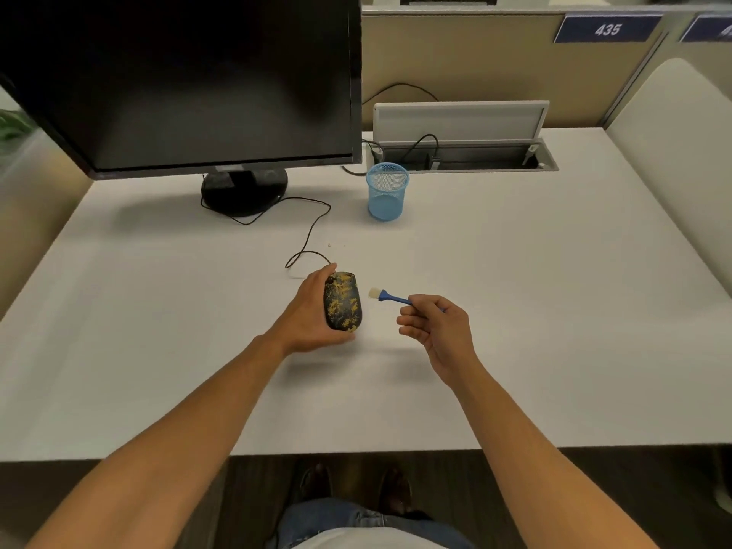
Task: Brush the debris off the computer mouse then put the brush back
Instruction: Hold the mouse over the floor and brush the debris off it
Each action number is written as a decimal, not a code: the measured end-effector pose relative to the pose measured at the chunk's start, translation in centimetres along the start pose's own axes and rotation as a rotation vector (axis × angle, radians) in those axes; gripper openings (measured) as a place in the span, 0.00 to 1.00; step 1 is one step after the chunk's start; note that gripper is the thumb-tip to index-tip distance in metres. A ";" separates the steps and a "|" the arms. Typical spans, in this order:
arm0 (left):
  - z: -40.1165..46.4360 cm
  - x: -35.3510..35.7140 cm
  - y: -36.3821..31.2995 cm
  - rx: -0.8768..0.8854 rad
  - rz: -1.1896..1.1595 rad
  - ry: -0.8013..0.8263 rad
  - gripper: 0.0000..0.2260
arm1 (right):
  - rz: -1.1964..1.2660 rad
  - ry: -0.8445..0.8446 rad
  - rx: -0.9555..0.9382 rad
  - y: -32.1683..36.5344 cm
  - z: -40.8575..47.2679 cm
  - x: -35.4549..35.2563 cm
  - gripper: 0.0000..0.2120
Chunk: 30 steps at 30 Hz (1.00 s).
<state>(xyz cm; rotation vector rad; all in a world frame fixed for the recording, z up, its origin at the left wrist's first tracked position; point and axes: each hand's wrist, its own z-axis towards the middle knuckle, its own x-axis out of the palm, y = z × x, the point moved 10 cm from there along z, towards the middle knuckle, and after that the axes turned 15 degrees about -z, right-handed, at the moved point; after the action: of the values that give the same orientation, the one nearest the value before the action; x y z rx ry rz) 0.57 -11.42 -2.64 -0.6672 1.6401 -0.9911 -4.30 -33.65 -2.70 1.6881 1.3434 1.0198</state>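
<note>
On the desk (pixel 515 311) before us, our left hand (pixel 307 311) wraps the mouse (pixel 343 302) from its left side. Just right of the mouse, not touching it, lies the head of the brush (pixel 386 296), its handle pinched in our right hand (pixel 435 326). The mouse's cable (pixel 313 227) runs back toward the monitor (pixel 178 77), which stands at the rear left. Right of the monitor's stand sits the cup (pixel 387 192), and behind the cup a cable tray (pixel 467 154) is sunk into the desk, its lid raised.
</note>
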 end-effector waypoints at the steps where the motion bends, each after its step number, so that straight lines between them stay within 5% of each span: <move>1: -0.6 0.2 -0.1 0.000 0.002 -0.008 0.56 | -0.002 0.008 0.004 -0.2 -0.3 -0.1 0.04; 30: -19.8 3.2 -1.3 0.109 0.015 0.153 0.54 | 0.027 -0.075 -0.047 -6.6 -16.0 3.1 0.03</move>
<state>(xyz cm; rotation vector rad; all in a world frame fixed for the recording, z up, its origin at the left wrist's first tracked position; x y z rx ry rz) -19.33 -9.24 -1.11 -0.5155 1.7070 -1.1354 -21.01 -28.32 -1.64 1.6965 1.2424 0.9866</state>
